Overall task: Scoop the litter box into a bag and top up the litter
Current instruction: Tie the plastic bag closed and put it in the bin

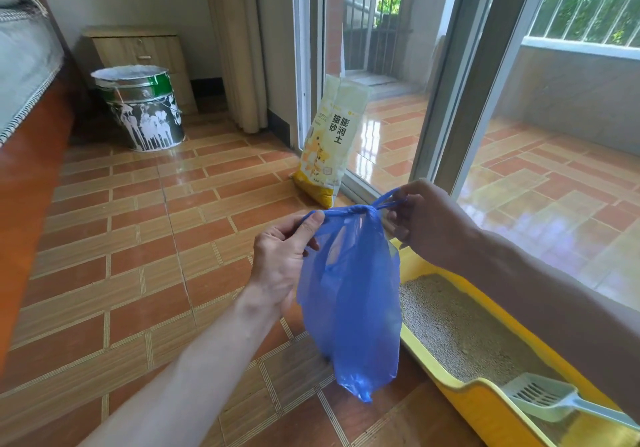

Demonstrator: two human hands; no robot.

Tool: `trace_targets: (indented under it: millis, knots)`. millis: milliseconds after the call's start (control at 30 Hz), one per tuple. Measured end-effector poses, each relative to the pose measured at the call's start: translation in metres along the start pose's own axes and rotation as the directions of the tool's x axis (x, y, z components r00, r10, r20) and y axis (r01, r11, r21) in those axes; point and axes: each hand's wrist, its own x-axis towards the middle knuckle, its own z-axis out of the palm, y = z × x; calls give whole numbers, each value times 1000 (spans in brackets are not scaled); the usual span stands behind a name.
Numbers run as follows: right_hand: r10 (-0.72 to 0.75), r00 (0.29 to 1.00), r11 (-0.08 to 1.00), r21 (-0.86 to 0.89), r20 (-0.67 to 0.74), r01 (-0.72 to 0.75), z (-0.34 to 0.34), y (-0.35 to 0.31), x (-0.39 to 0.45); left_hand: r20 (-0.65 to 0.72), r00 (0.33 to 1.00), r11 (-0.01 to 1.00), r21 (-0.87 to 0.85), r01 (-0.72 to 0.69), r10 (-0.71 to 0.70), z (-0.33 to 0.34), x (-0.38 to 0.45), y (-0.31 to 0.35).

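A blue plastic bag (353, 301) hangs in the air in front of me, its top twisted into a knot. My left hand (282, 256) pinches one handle end on the left of the knot. My right hand (426, 221) grips the other handle loops on the right. Below right, a yellow litter box (485, 408) holds pale litter, with a light grey scoop (550, 401) resting across its near corner. A yellow and white litter sack (329, 142) stands upright against the sliding door frame.
A paint-splashed metal bucket (142, 107) stands at the back left before a small wooden cabinet (138, 48). A bed edge (24, 76) runs along the left. The sliding glass door (450, 76) opens onto a tiled balcony on the right.
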Motion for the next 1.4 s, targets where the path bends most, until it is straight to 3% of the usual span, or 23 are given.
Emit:
trace_targets:
  millis: [167, 267, 500, 667, 1100, 1400]
  knots:
    - [69, 989, 987, 136, 129, -86, -10, -2, -8, 91, 973, 924, -304, 232, -214, -5, 2, 10]
    - [85, 987, 978, 180, 135, -109, -14, 3, -11, 148, 954, 890, -347, 296, -259, -8, 3, 18]
    - [108, 991, 980, 159, 75, -119, -21, 9, -7, 71, 956, 927, -234, 294, -285, -27, 10, 12]
    - [138, 990, 983, 124, -4, -137, -39, 19, 3, 114, 927, 918, -138, 371, -357, -47, 8, 4]
    - [181, 959, 981, 114, -220, -159, -89, 40, 13, 6, 874, 870, -101, 483, -485, -83, 11, -29]
    - [217, 936, 976, 87, -277, -200, -105, 52, 6, -54, 842, 844, -27, 536, -537, -98, 9, -49]
